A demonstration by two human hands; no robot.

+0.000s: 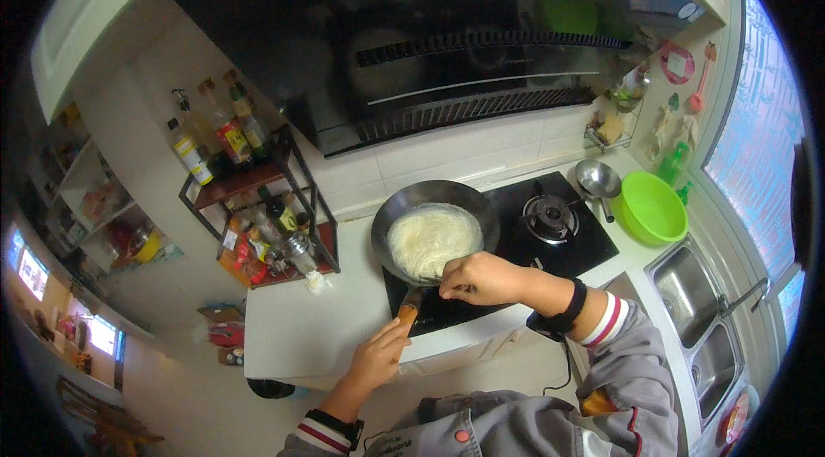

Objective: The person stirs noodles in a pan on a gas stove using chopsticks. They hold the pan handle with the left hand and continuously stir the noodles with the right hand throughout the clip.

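A dark wok [385,235] sits over the left side of the black glass gas hob [499,247]. Pale, thin strands that look like noodles [435,238] fill its bottom in whitish liquid. My left hand [380,354] is closed around the wok's wooden handle [407,313]. At the wok's near right rim, my right hand [483,280] has its fingers curled together, palm side down. Whether something thin is pinched in those fingers is hidden by the hand itself. The right gas burner [550,217] has nothing standing on it.
On the left stands a two-tier rack [238,189] of bottles and seasonings. A metal ladle [598,180] and a green plastic basin [652,209] stand right of the hob, beside the steel double sink [686,293]. A black range hood [464,44] overhangs the hob.
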